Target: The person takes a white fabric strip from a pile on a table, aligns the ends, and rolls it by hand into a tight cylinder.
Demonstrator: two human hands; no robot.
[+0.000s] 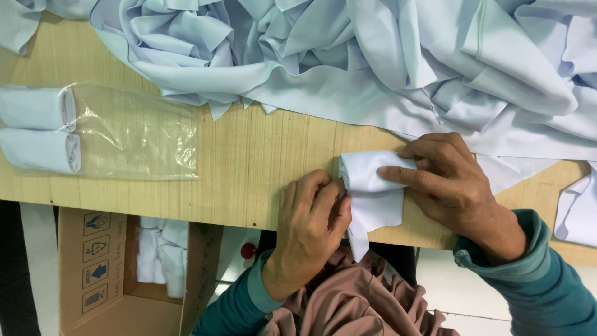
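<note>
In the head view, both hands work at the near edge of a wooden bench [249, 162], in the lower middle and lower right of the frame. The left hand [311, 218] lies with its fingers curled shut against the left side of a small pale blue cloth [373, 186], pinching its folded edge. The right hand [444, 180] rests on the cloth from the right, fingers stretched out fairly flat and pressing down across the top of the fold, with the forefinger reaching left over it. The cloth sits just at the bench edge, partly rolled or folded, and its loose lower corner hangs down past the edge toward the person's lap. Both arms wear teal sleeves [547, 286], and brownish-pink fabric [354, 305] shows below between them.

Across the top of the frame, from the upper middle to the upper right, a large heap of pale blue fabric [373, 50] lies crumpled on the bench, its edge reaching close to the right hand. At the left, a clear plastic bag [137, 134] lies flat on the bench with two rolled pale cloths [40, 130] in its left end, one above the other. In the lower left, below the bench, an open cardboard box [93, 267] holds more rolled white cloths [161, 255].
</note>
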